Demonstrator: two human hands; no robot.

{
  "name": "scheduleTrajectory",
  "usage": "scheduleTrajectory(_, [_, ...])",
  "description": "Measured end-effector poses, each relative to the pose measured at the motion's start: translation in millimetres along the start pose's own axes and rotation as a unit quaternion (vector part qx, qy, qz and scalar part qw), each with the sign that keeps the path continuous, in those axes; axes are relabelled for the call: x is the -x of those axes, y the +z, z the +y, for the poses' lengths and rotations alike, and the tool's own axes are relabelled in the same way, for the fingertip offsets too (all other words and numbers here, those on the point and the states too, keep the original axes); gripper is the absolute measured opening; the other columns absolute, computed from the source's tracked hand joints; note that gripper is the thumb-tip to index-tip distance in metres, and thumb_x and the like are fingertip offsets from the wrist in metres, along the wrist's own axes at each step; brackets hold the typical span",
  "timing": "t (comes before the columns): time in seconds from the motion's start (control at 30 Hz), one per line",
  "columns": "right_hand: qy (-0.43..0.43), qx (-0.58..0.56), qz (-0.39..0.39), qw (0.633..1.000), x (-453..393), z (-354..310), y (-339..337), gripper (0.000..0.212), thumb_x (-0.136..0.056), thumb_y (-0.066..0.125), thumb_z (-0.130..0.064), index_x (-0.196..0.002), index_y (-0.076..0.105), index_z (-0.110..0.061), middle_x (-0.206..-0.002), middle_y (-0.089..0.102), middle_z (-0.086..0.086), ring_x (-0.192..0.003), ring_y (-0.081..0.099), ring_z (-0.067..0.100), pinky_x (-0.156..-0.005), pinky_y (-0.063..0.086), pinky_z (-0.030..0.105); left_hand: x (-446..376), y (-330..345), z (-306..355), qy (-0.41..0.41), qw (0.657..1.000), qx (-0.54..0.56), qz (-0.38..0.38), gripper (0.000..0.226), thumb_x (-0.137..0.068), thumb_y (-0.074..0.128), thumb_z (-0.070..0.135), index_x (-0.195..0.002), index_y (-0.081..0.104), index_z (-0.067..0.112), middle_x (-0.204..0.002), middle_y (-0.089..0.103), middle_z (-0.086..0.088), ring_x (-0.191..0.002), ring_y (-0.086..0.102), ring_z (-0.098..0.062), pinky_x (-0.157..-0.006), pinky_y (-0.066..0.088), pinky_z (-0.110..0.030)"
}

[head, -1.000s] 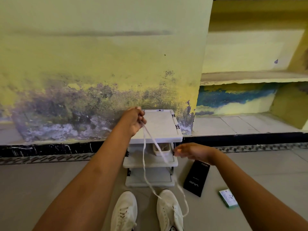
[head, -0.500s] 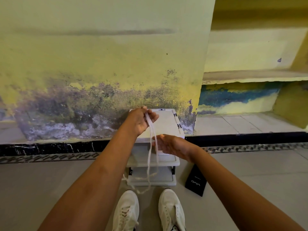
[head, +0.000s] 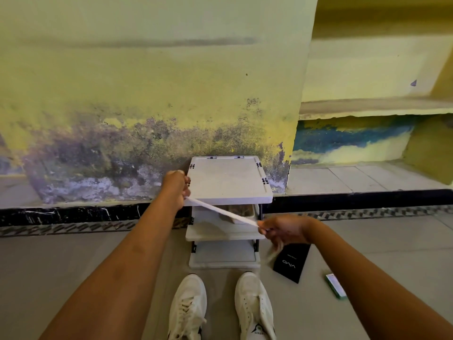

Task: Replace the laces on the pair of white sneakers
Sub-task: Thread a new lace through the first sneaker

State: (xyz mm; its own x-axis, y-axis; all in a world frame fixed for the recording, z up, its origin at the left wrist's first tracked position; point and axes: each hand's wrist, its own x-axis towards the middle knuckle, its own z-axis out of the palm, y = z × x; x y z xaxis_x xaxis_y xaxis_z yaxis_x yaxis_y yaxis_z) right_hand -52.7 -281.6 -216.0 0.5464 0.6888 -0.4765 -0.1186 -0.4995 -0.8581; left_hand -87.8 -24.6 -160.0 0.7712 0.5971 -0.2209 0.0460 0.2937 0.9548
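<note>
grey floor below stained yellow wall; left hand and right hand pinch taut lace.

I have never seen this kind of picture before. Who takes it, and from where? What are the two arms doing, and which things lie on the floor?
There is no machine here. A person wears a wide-angle camera on the head, so you look forward and down along that person's own arms.

The left hand and the right hand each pinch one end of a white lace and hold it stretched between them.

In front stands a small white shelf rack against a stained yellow wall. On the grey floor lie the pair of white sneakers: the left sneaker, which shows laces, and the right sneaker, on which I see none. To the right lie a black box and a small green packet.
</note>
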Motion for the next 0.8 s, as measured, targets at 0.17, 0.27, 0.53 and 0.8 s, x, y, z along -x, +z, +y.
scheduleTrajectory(0.17, [0.046,-0.037,0.035,0.998,13,16,-21,0.033,-0.102,0.03,-0.022,-0.074,0.045,-0.014,-0.05,0.03,-0.008,-0.044,0.03,0.008,-0.06,0.037,0.026,-11,-24,-11,-0.033,0.997,0.004,0.063,0.024,-0.092,0.025,-0.005,-0.079,0.04,0.007,-0.064,0.033,-0.005,-0.049,0.016,-0.012,-0.029,0.015,-0.012])
scheduleTrajectory(0.27, [0.029,-0.039,0.055,0.997,13,11,-20,0.032,-0.102,0.03,-0.021,-0.075,0.045,-0.012,-0.052,0.03,-0.006,-0.045,0.029,0.009,-0.057,0.037,0.024,-11,-25,-15,-0.029,0.996,-0.036,0.074,0.021,-0.092,0.027,-0.005,-0.1,0.04,0.009,-0.065,0.035,-0.004,-0.049,0.021,-0.012,-0.034,0.022,-0.019])
scheduleTrajectory(0.53, [-0.14,-0.032,0.14,0.98,-1,-33,4,0.032,-0.101,0.04,-0.022,-0.073,0.054,-0.013,-0.056,0.044,-0.004,-0.05,0.041,0.011,-0.055,0.043,0.02,36,29,-15,0.005,0.872,-0.359,-0.331,0.011,-0.096,0.052,0.023,-0.098,0.057,0.014,-0.063,0.038,0.002,-0.04,0.026,-0.004,-0.035,0.023,-0.014])
scheduleTrajectory(0.8, [-0.156,-0.025,0.157,0.975,-5,-32,2,0.034,-0.101,0.04,-0.023,-0.072,0.053,-0.013,-0.052,0.042,-0.005,-0.05,0.041,0.012,-0.06,0.041,0.024,50,55,-10,0.157,0.792,-0.496,-0.319,0.015,-0.092,0.057,0.016,-0.088,0.068,0.006,-0.061,0.046,0.001,-0.056,0.036,-0.01,-0.049,0.027,-0.021])
